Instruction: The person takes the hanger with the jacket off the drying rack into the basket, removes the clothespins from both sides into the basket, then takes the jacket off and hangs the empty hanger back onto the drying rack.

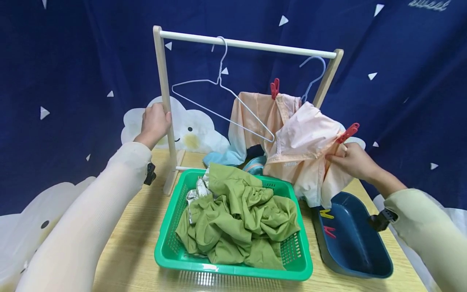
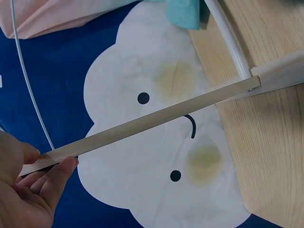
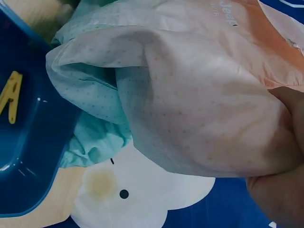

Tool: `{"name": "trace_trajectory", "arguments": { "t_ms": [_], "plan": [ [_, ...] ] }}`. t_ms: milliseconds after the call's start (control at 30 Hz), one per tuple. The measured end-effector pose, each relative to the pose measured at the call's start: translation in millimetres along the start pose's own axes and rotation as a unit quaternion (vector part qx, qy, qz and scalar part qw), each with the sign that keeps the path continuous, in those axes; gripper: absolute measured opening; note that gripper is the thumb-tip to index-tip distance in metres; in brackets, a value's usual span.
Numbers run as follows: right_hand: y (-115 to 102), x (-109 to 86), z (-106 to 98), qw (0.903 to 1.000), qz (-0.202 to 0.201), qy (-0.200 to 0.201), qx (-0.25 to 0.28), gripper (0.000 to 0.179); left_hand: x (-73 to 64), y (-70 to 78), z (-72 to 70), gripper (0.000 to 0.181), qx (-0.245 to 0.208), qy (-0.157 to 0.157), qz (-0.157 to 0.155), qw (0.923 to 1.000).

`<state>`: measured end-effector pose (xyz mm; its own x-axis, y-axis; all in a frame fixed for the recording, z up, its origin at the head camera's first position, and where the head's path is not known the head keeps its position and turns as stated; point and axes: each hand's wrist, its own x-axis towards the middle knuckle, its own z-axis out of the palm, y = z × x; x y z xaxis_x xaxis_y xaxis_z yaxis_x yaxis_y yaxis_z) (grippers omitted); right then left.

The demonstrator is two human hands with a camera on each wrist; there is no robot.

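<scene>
My left hand [image 1: 155, 123] grips the left wooden upright [image 1: 163, 73] of a small clothes rack; in the left wrist view, thumb and fingers lie on either side of the wood [image 2: 142, 118]. My right hand [image 1: 355, 160] pinches the edge of a peach-to-light-blue jacket [image 1: 306, 129], just under a red clothespin [image 1: 348, 133]. Another red clothespin [image 1: 275, 88] stands at the jacket's top. The jacket hangs on a blue hanger [image 1: 313, 77], which is mostly covered by cloth. In the right wrist view, the pinched cloth [image 3: 204, 114] hides some of my fingers.
A bare white hanger [image 1: 220, 79] hangs on the rack's bar [image 1: 255, 44]. In front stands a green basket [image 1: 233, 269] with crumpled olive cloth [image 1: 233, 219]. On the right, a dark blue bin [image 1: 359, 239] holds a yellow clothespin [image 1: 326, 213] and a red one [image 1: 329, 231].
</scene>
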<state>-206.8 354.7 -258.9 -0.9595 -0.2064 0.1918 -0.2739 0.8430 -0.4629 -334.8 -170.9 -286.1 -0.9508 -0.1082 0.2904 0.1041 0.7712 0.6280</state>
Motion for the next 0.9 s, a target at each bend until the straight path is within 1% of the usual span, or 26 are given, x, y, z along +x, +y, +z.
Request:
{"name": "trace_trajectory", "arguments": {
  "t_ms": [167, 233, 300, 400, 500, 567, 700, 767, 867, 900],
  "plan": [
    [6, -3.4, 10, 0.9995, -0.028, 0.01, -0.009, 0.011, 0.3, 0.3, -0.1, 0.031, 0.003, 0.0, -0.002, 1.0],
    [8, -4.9, 14, 0.9993, -0.032, 0.011, -0.018, 0.012, 0.4, 0.4, -0.2, 0.032, 0.003, -0.001, -0.004, 1.0],
    [11, -6.8, 17, 0.9992, -0.029, 0.01, -0.025, 0.015, 0.3, 0.6, -0.1, 0.032, 0.003, -0.002, -0.006, 1.0],
    [15, -10.8, 21, 0.9994, -0.013, 0.004, -0.032, 0.018, -0.4, 1.1, 0.1, 0.031, 0.001, -0.003, -0.005, 1.0],
    [18, -14.8, 24, 0.9991, -0.006, -0.005, -0.041, 0.016, -1.4, 1.0, 0.0, 0.031, 0.004, -0.003, -0.004, 1.0],
    [20, -17.2, 27, 0.9987, -0.008, -0.01, -0.05, 0.012, -2.2, 0.9, -0.4, 0.031, 0.006, -0.004, -0.003, 1.0],
    [24, -20.4, 31, 0.9964, -0.029, -0.002, -0.08, 0.011, -2.8, 1.3, -1.5, 0.031, 0.008, -0.002, 0.0, 1.0],
    [25, -22.0, 32, 0.9946, -0.043, 0.005, -0.095, 0.015, -2.4, 2.1, -2.0, 0.031, 0.007, -0.002, 0.0, 1.0],
    [27, -24.6, 34, 0.9912, -0.058, 0.006, -0.119, 0.016, -1.5, 2.9, -2.1, 0.032, 0.004, -0.007, -0.005, 1.0],
    [28, -25.5, 35, 0.99, -0.066, 0.007, -0.125, 0.019, -1.2, 3.3, -2.3, 0.032, 0.004, -0.007, -0.005, 1.0]
  ]
}}
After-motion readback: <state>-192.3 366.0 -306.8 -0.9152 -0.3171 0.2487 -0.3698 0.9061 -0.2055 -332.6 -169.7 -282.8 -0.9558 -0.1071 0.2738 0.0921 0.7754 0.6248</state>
